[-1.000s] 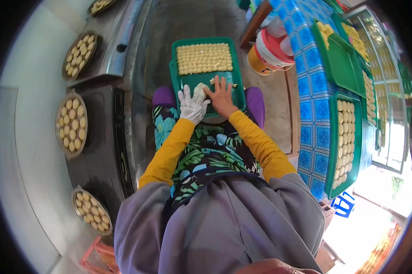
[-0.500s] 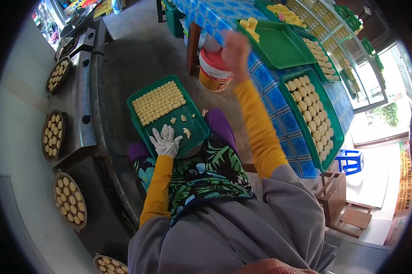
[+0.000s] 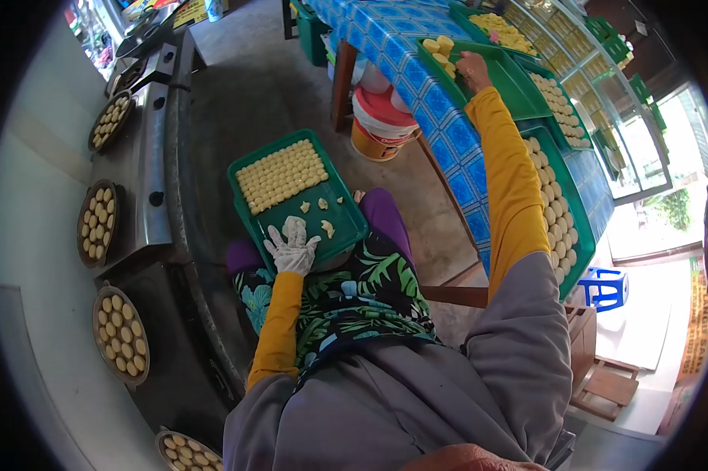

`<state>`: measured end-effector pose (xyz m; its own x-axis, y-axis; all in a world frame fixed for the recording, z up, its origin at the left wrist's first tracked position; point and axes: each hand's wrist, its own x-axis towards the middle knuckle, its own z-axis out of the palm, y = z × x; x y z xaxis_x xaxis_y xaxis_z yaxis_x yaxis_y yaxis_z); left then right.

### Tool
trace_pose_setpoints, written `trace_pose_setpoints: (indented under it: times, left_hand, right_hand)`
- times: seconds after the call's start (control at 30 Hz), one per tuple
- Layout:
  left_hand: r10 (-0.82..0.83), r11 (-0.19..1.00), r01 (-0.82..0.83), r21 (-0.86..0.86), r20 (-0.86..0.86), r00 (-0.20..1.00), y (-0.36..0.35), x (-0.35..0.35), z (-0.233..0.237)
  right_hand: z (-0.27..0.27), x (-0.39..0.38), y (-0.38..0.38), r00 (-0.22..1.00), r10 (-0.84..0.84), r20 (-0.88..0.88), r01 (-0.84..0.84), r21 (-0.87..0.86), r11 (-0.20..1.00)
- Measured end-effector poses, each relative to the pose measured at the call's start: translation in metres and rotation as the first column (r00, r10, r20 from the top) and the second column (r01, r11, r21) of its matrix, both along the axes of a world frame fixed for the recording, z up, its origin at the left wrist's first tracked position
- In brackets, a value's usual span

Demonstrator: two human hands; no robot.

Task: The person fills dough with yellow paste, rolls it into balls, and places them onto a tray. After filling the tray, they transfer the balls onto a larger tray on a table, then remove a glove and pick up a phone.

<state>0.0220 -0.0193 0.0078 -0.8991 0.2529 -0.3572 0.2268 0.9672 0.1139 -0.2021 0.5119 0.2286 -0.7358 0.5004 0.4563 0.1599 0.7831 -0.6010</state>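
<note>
My left hand (image 3: 293, 253), in a white glove, rests on the near part of a green tray (image 3: 340, 228) on my lap, its fingers apart. Rows of small pale dough balls (image 3: 282, 174) fill the tray's far part. Loose dough scraps (image 3: 327, 228) lie just right of the glove. My bare right hand (image 3: 473, 71) reaches into another green tray (image 3: 511, 90) on the table. Its fingers are curled beside several yellow dough chunks (image 3: 445, 47); whatever they grip is hidden.
The table has a blue checked cloth (image 3: 448, 125). More trays hold round dough pieces (image 3: 554, 208) and yellow pieces (image 3: 499, 30). Left of me, round pans (image 3: 122, 334) of dough balls sit along the stove (image 3: 154, 204). A paint bucket (image 3: 381, 129) stands under the table's edge.
My right hand has moved from the air beside the table, rightward into the table tray by the yellow chunks. My left hand stays on the lap tray, its fingers slightly shifted.
</note>
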Motion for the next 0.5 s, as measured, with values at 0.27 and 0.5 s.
trace_pose_setpoints:
  times: [0.27, 0.5]
  left_hand:
    - [0.019, 0.992, 0.021, 0.127, -0.309, 0.951, -0.01, 0.014, -0.035]
    - [0.017, 0.995, -0.009, 0.102, -0.085, 0.996, -0.006, 0.013, -0.005]
  right_hand:
    - [0.002, 0.007, -0.004, 0.998, -0.014, 0.057, -0.021, 0.571, 0.821]
    - [-0.045, -0.04, 0.049, 0.943, -0.277, -0.187, 0.303, 0.131, 0.944]
